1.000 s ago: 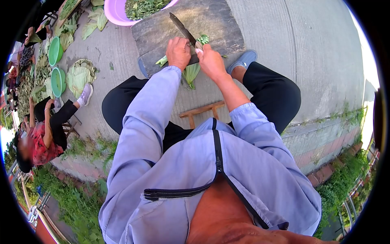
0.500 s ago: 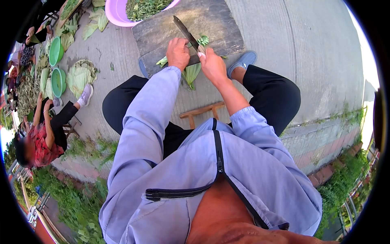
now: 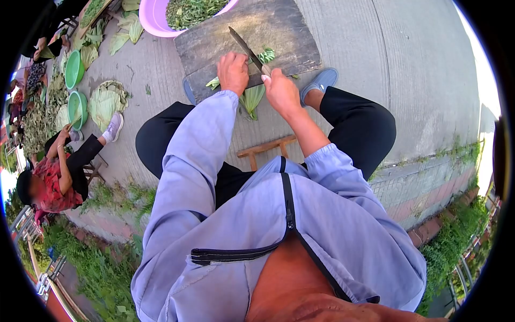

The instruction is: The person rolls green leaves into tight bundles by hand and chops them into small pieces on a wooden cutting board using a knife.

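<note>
My right hand [image 3: 281,92] is closed round the handle of a long dark knife [image 3: 244,47], whose blade points up and to the left over the wooden board [image 3: 289,32]. Just left of the blade, my left hand [image 3: 233,73] presses down with curled fingers on green leaves at the board's near part. Its fingertips and most of what they hold are hidden. Cut green pieces [image 3: 266,55] lie right of the blade. A leafy end [image 3: 251,100] hangs over the board's near edge between my wrists, and a pale stalk [image 3: 213,83] shows left of my left hand.
A pink tub [image 3: 155,21] of chopped greens stands beyond the board. Green basins [image 3: 77,109] and big leaves [image 3: 108,102] lie at the left, where a seated person [image 3: 56,182] in a red top works. Part of a wooden stool [image 3: 266,146] shows between my knees.
The knife and my right hand have shifted slightly down, and my left hand slightly left. The seated person's hands have moved towards the nearer green basin.
</note>
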